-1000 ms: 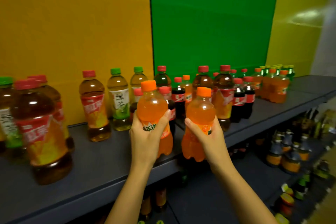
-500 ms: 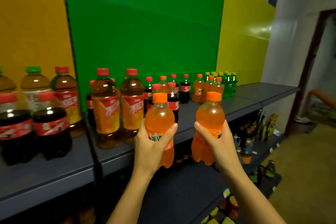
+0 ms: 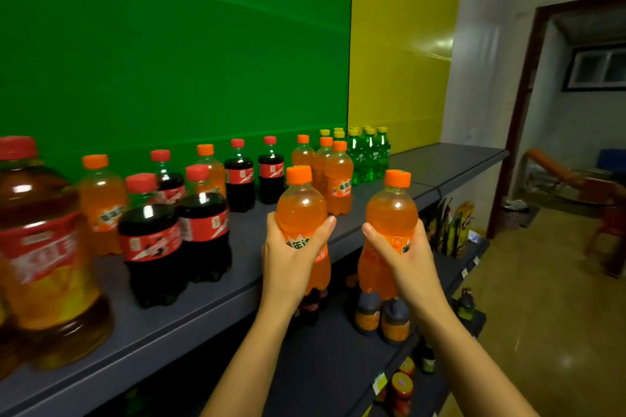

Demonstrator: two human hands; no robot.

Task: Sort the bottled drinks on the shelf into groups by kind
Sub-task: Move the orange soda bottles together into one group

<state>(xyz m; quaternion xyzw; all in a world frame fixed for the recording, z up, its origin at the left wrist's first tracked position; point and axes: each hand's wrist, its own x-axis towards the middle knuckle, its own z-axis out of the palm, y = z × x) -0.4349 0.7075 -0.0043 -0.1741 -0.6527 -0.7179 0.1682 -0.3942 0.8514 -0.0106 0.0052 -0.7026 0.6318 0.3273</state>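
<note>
My left hand (image 3: 291, 257) grips an orange soda bottle (image 3: 300, 210) upright by its label, in front of the grey shelf (image 3: 250, 267). My right hand (image 3: 403, 257) grips a second orange soda bottle (image 3: 391, 213) beside it, past the shelf's front edge. Behind them on the shelf stand three orange sodas (image 3: 333, 173) in a cluster, with several green soda bottles (image 3: 367, 156) to their right. Dark cola bottles (image 3: 154, 240) stand at the left and middle, mixed with two more orange sodas (image 3: 101, 200). A large iced tea bottle (image 3: 44, 254) fills the left edge.
The right end of the shelf (image 3: 450, 159) holds nothing. A lower shelf (image 3: 338, 349) carries dark sauce bottles (image 3: 382, 318) and jars. Green and yellow panels back the shelf. A doorway and an orange chair (image 3: 555, 173) lie to the right.
The view has swung right along the shelf with both bottles held. The tea bottles have slid off to the left and the orange and green soda clusters have come nearer.
</note>
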